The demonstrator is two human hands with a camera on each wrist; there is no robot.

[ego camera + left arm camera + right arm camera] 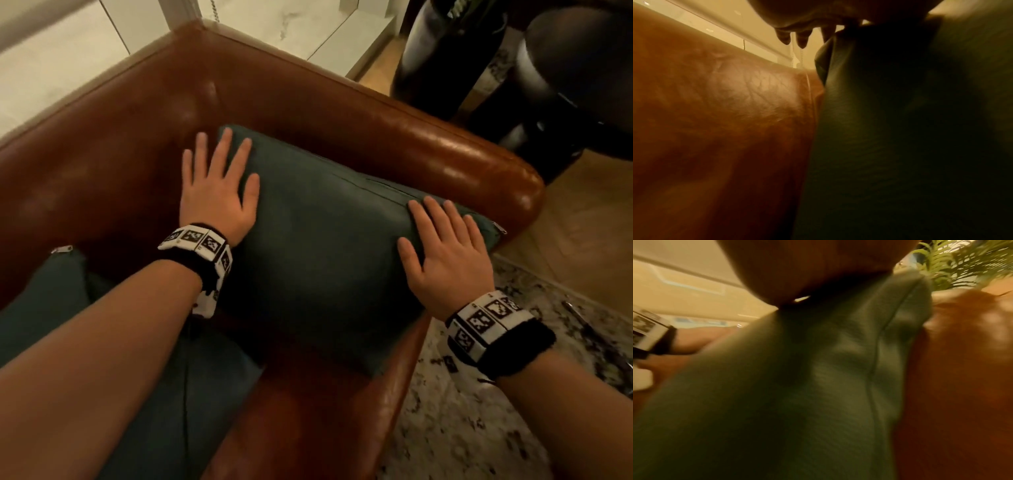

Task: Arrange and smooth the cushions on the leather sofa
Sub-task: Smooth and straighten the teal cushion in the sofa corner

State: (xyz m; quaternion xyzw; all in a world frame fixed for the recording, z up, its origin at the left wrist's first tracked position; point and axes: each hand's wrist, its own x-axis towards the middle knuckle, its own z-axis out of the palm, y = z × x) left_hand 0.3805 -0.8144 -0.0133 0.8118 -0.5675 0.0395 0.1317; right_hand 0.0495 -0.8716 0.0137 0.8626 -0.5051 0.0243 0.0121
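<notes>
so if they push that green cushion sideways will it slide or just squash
Probably squash first: the green cushion looks soft and creased near its seam under the right hand. It may also slide, since the leather sofa looks glossy. The left hand rests flat on its other edge.

I see the brown leather sofa (144, 171) carrying two dark green cushions, one (325, 246) leaning on its armrest, another (44, 301) beside it.
</notes>
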